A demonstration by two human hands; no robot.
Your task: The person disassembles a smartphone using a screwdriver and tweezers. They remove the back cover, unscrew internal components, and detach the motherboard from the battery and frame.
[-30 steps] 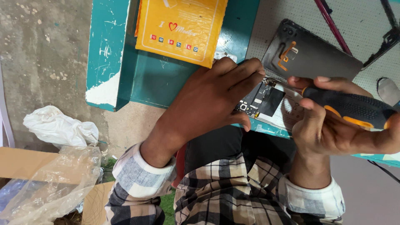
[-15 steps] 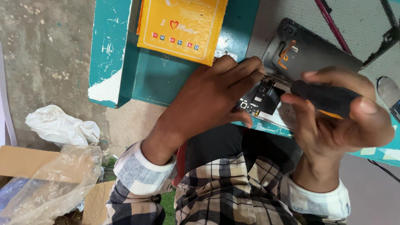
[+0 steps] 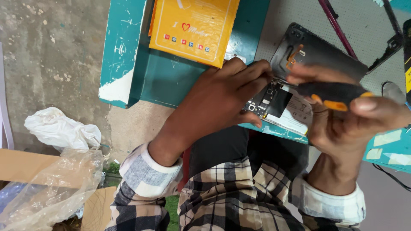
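Your left hand (image 3: 222, 102) lies across the opened smartphone (image 3: 278, 107) at the centre of the frame, fingers pressed together and curled down on its exposed circuit board, pinning it near the worktop's front edge. Your right hand (image 3: 346, 124), at right of centre, is closed around the black-and-orange screwdriver (image 3: 329, 92), thumb along the handle; the tip points left and meets the phone just beside your left fingertips, at the upper end of the board. The phone's dark back cover (image 3: 317, 51) stands hinged up behind it.

To do this well, keep the driver square to the screw and press down lightly through the handle while only your fingers turn it. I would judge the tip likely to slip toward your left fingertips, so draw them back a little from the tip. The ribbon on the raised cover looks delicate; do not lean on the cover.

The phone sits on the front edge of the teal worktop (image 3: 124, 55), partly over your lap, so a loosened screw could fall. There is free surface toward the upper middle, below the orange packet (image 3: 192, 25). To the upper right, tweezers-like tools and a red-handled tool (image 3: 336, 25) crowd the grey mat (image 3: 368, 17); at lower left, the floor holds a white plastic bag (image 3: 60, 130) and cardboard (image 3: 25, 167).
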